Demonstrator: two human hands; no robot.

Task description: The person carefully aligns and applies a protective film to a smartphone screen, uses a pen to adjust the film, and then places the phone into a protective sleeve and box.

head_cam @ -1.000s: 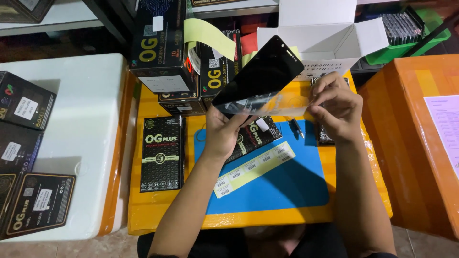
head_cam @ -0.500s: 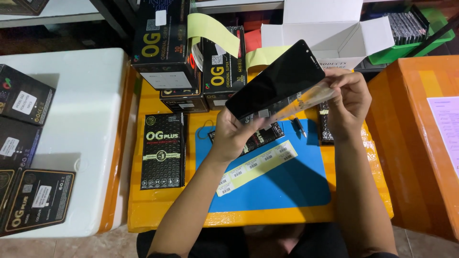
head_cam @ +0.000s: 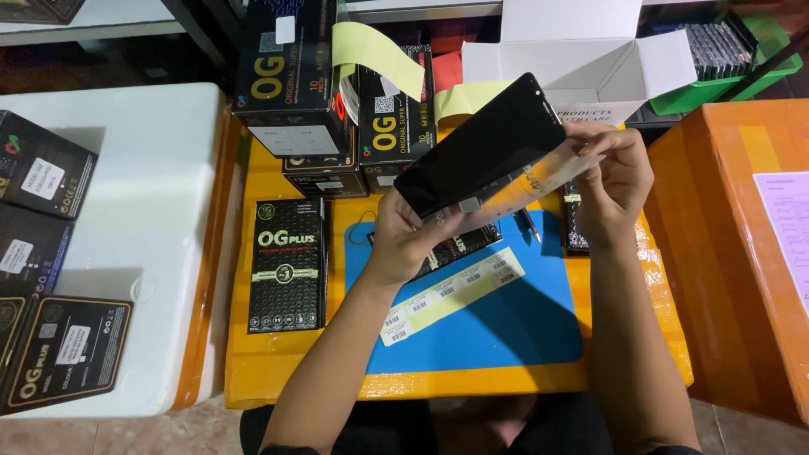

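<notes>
Over yellow table (head_cam: 270, 371) and blue mat (head_cam: 506, 329), centre frame. Gripping black phone screen (head_cam: 480, 143) in left hand (head_cam: 404, 240), pinching clear sleeve (head_cam: 539, 179) with right hand (head_cam: 619, 181). Apparently sliding screen out; steady pull needed.

Bare blue mat (head_cam: 506, 329) lies open below the label strip (head_cam: 451, 293); stacked black boxes (head_cam: 337, 109) wall the far edge.

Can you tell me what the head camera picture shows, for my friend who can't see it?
A person's left hand holds up a black phone screen panel while the right hand pulls a clear sleeve at its lower edge. Below lie a blue mat with a label strip and black boxes.
</notes>
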